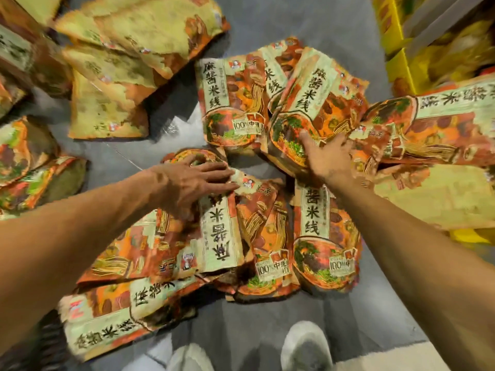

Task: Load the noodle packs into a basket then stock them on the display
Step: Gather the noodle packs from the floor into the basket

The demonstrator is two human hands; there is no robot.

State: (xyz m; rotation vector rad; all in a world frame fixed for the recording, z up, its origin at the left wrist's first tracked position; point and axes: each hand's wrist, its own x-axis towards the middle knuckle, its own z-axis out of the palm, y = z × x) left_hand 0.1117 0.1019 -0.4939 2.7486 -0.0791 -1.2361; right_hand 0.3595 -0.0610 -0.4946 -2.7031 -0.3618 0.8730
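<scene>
We've got a big heap of orange-and-red plastic noodle packs with pale green label strips dumped all over the grey floor, overlapping every which way. Our left hand lies flat on top of an upside-down pack near the middle, fingers straight and spread. Our right hand has its fingers curled over the lower edge of an upright pack farther out, gripping it. More packs lie back side up, yellowish, at top left. Yellow shelving sits at top right. Our two white shoes poke in at the bottom.
</scene>
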